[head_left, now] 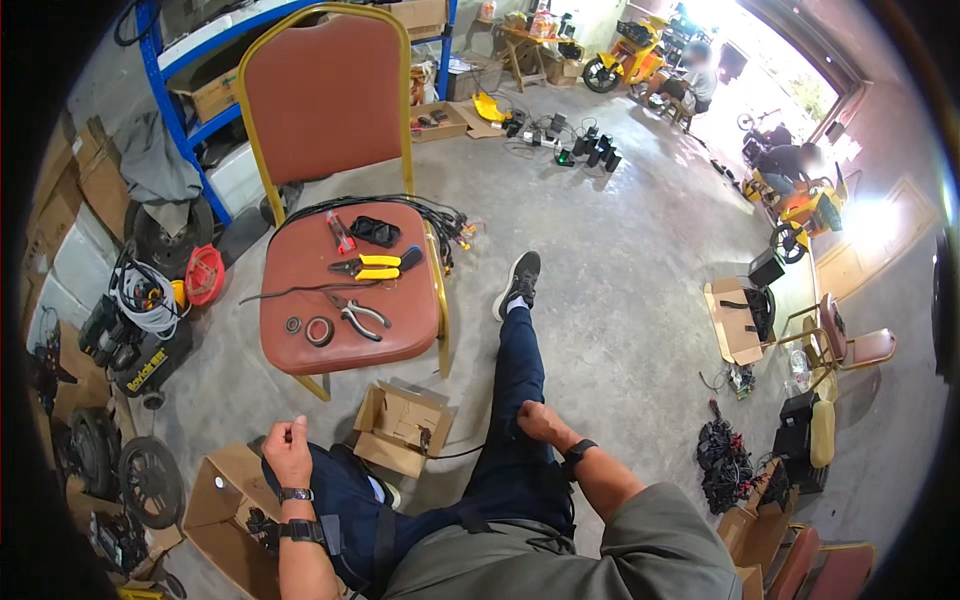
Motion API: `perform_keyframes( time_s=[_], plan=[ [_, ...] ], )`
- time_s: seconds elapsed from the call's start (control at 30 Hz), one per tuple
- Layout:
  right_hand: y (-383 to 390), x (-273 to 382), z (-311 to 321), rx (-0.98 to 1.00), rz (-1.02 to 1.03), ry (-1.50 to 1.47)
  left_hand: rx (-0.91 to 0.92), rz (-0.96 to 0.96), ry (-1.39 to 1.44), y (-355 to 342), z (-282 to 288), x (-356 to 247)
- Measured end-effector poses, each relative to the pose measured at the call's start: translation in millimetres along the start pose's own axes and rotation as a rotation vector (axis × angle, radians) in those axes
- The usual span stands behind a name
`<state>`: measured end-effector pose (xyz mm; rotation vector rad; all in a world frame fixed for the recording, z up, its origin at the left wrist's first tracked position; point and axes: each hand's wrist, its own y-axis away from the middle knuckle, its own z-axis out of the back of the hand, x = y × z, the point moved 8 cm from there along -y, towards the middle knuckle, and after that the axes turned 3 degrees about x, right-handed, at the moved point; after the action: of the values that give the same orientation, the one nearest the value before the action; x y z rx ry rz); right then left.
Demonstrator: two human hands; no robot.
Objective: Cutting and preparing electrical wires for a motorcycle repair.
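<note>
Below and left of the left hand, a large open brown cardboard box (pixel 225 545) with dark parts inside. Beside the left knee (pixel 325 472), the bare left hand (pixel 288 455), fingers curled, well apart from the right; cannot tell whether pinching anything. Ahead of it, a gold-framed chair with red-brown padding (pixel 325 95), bearing grey-handled metal pliers (pixel 362 319) and yellow-handled wire strippers (pixel 376 267). Between both hands, a small open brown cardboard box (pixel 388 455), probably light, with stiff walls and easily bent flaps; best gripped by opposite walls. From there toward the right hand, a thin black cable (pixel 460 455), likely light, pliable, slightly springy; take hold just behind the small dark end piece (pixel 425 438), probably the fragile part. Then the right hand (pixel 545 425), loosely curled on a dark-blue trouser leg (pixel 512 370); cannot tell whether closed over the cable. Farther right, a tangled black cable heap (pixel 724 455), likely limp and snag-prone.
</note>
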<state>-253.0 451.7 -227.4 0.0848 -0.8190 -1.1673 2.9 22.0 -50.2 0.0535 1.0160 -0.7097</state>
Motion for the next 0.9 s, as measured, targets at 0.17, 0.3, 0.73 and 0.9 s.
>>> perform_keyframes(
  time_s=[0.17, 0.3, 0.73, 0.9],
  plan=[
    [0.0, 6.5, 2.7, 0.011, -0.013, 0.015, 0.003, -0.002, 0.004, -0.4, 0.5, -0.9],
    [-1.7, -0.4, -1.4, 0.042, 0.003, -0.012, -0.007, -0.016, 0.004, 0.0, 0.2, 6.4],
    [1.4, 3.9, 0.3, 0.103, -0.05, -0.025, -0.003, 0.001, -0.014, -0.1, 0.5, 4.0],
    [1.3, 5.6, 2.0, 0.086, -0.037, -0.015, -0.014, -0.033, 0.005, -0.1, 0.0, 0.1]
  ],
)
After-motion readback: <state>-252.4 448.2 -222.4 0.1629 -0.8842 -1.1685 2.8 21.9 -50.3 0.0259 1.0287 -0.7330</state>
